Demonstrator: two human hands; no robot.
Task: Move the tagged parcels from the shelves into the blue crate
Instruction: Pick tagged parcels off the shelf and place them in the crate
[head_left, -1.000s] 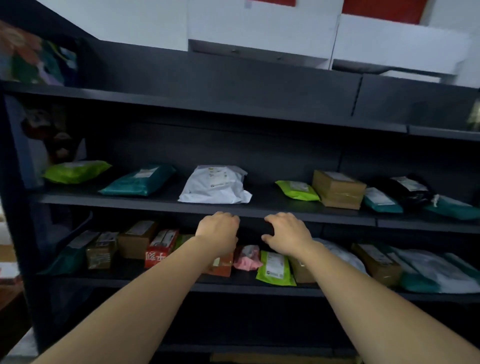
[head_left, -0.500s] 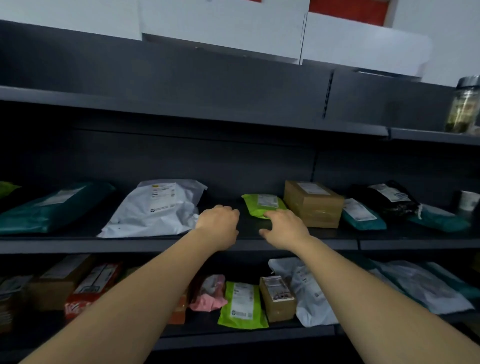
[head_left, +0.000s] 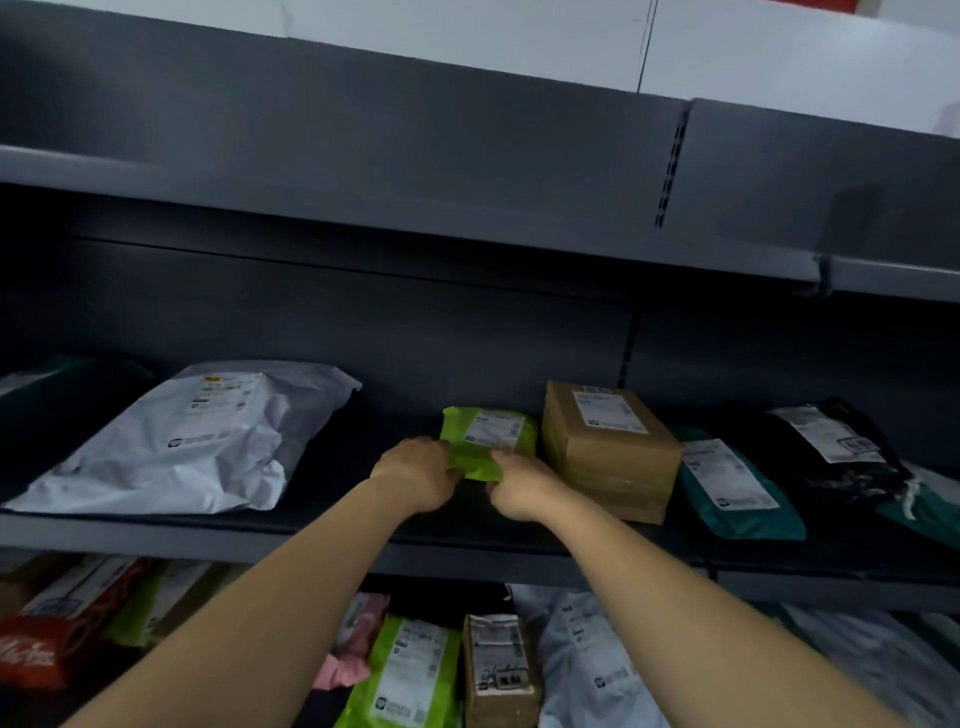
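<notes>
A small lime-green parcel with a white label lies on the middle shelf, between a large white mailer and a brown cardboard box. My left hand grips the green parcel's near left corner. My right hand holds its near right edge. Both sets of fingers curl around the front of the bag, whose near end is lifted and folded. The blue crate is not in view.
Right of the box lie a teal mailer and a black bag. The lower shelf holds a green bag, a small carton, a pink item, white mailers and a red package. An overhanging shelf sits above.
Both hands moved forward over the middle shelf and closed on the green parcel. The view came closer and shifted right, so the parcels appear larger.
</notes>
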